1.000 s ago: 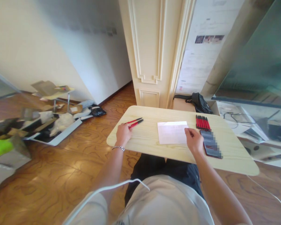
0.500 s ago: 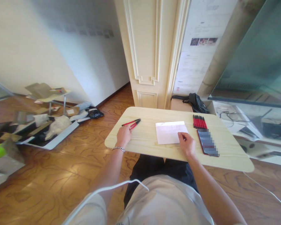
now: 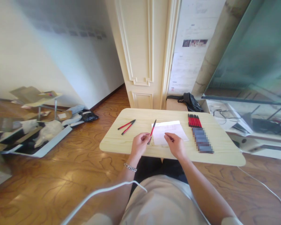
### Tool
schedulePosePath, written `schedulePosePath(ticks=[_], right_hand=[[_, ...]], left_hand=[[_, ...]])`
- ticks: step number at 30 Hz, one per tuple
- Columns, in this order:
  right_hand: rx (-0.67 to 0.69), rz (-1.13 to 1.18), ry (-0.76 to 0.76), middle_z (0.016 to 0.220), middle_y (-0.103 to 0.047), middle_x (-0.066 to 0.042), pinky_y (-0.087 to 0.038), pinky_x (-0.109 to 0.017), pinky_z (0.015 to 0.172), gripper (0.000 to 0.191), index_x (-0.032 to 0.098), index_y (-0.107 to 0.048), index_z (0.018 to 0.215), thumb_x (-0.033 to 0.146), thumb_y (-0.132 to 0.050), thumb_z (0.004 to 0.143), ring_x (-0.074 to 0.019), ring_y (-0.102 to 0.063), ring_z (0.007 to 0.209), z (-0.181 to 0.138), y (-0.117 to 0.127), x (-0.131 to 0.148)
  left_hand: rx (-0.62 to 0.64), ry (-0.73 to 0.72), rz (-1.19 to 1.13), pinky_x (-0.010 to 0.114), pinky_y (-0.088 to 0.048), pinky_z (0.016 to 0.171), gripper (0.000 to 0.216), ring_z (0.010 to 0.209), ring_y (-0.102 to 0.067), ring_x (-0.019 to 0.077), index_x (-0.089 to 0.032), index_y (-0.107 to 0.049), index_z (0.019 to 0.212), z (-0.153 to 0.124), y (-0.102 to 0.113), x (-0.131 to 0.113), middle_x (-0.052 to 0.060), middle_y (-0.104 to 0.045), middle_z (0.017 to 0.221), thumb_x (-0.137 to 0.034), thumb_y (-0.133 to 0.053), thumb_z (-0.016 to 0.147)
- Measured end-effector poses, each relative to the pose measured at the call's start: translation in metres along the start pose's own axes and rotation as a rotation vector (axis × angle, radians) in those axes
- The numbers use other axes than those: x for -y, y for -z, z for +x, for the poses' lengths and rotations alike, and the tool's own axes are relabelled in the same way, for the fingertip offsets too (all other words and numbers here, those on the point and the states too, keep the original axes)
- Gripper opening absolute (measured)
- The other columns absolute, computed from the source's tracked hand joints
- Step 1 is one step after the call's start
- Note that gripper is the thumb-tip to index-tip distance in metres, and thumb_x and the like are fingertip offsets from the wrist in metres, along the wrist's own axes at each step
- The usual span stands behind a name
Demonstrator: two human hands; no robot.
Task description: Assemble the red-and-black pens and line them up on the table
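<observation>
My left hand pinches a red pen with black ends, its tip pointing away from me over the left edge of a white paper sheet. Over the sheet's lower right part is my right hand, fingers curled with a small gap between thumb and forefinger; nothing shows in it. Two more red-and-black pens lie to the left of my left hand. At the right, several red-and-black pens lie side by side in a row.
A dark flat phone-like object, partly blurred out, lies below the pen row on the pale wooden table. A black bag is behind the table. Boxes and packaging litter the floor at left. A white cable crosses my left arm.
My left hand has picked up a pen at the left and carried it right to the paper. My right hand has shifted left across the sheet. The view has turned slightly.
</observation>
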State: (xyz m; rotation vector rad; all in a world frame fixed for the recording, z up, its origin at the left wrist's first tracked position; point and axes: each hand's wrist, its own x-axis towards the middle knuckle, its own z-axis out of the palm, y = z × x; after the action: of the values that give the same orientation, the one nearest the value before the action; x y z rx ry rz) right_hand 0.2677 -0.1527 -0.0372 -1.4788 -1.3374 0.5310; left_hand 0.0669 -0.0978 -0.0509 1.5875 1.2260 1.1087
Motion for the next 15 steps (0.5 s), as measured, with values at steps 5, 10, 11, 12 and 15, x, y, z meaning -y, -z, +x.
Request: schedulePosePath(ticks=[5,10,11,12,15], right_hand=[[-0.003,0.111,-0.129,0.085,-0.072,-0.006,-0.049,-0.030,0.068,0.039,0.017,-0.071,0.099,0.047,-0.056,0.079,-0.0198,-0.064,0.072,-0.005,-0.002,0.003],[0.018,0.016,-0.097,0.076,-0.071,-0.003,-0.045,-0.026,0.062,0.033,0.018,-0.073,0.086,0.043,-0.053,0.080,-0.0185,-0.063,0.069,0.004,0.016,-0.003],[0.032,-0.033,-0.087,0.072,-0.070,-0.002,-0.043,-0.025,0.060,0.032,0.018,-0.073,0.083,0.043,-0.052,0.081,-0.0180,-0.062,0.067,0.009,0.020,-0.004],[0.046,-0.088,-0.084,0.070,-0.070,-0.002,-0.042,-0.025,0.059,0.032,0.019,-0.073,0.080,0.042,-0.051,0.081,-0.0178,-0.061,0.065,0.014,0.023,-0.006],[0.087,-0.262,-0.109,0.069,-0.070,-0.002,-0.039,-0.025,0.058,0.027,0.021,-0.073,0.075,0.039,-0.053,0.079,-0.0186,-0.062,0.067,0.030,0.026,-0.012]], left_hand=[[0.156,-0.054,-0.116,0.028,-0.054,0.068,0.031,0.077,-0.068,0.0182,-0.017,-0.068,0.099,-0.032,-0.064,-0.022,0.008,-0.073,0.090,-0.042,-0.057,0.084],[0.104,-0.208,0.144,0.032,-0.052,0.078,0.025,0.083,-0.067,0.0194,-0.021,-0.068,0.100,-0.030,-0.069,-0.027,0.007,-0.072,0.095,-0.037,-0.053,0.088],[0.068,-0.262,0.237,0.034,-0.051,0.083,0.023,0.087,-0.066,0.0204,-0.022,-0.069,0.099,-0.027,-0.066,-0.026,0.007,-0.071,0.098,-0.034,-0.053,0.088],[0.050,-0.310,0.314,0.036,-0.049,0.087,0.022,0.092,-0.065,0.0215,-0.021,-0.069,0.098,-0.023,-0.064,-0.023,0.008,-0.071,0.099,-0.031,-0.052,0.088],[0.045,-0.383,0.479,0.039,-0.045,0.093,0.019,0.096,-0.061,0.0232,-0.019,-0.070,0.095,-0.014,-0.059,-0.013,0.008,-0.070,0.099,-0.022,-0.054,0.086]])
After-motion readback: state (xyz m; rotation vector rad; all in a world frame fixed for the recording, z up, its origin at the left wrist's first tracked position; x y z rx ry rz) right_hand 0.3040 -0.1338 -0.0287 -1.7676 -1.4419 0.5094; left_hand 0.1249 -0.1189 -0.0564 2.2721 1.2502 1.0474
